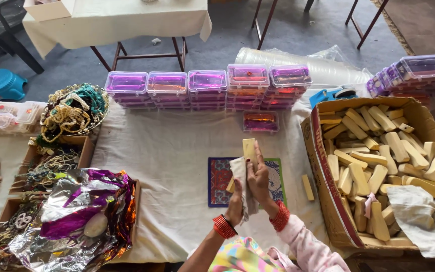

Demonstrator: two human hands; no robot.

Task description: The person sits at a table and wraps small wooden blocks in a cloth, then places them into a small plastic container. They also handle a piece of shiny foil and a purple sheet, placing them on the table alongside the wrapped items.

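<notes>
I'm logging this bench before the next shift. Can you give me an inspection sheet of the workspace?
Surface: table under a white cloth, small patterned mat.
Job's things: pale block and white rag held upright together; one loose block; cardboard box full of blocks.
Clutter: bead jewellery, foil wrap, stacked clear boxes.
Hands: left hand and right hand grip block and rag.
Cables: nothing seen.
Surroundings: second table, blue stool.

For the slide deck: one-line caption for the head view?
Both hands, right hand and left hand, hold a pale wooden block and white cloth over a table.
</notes>
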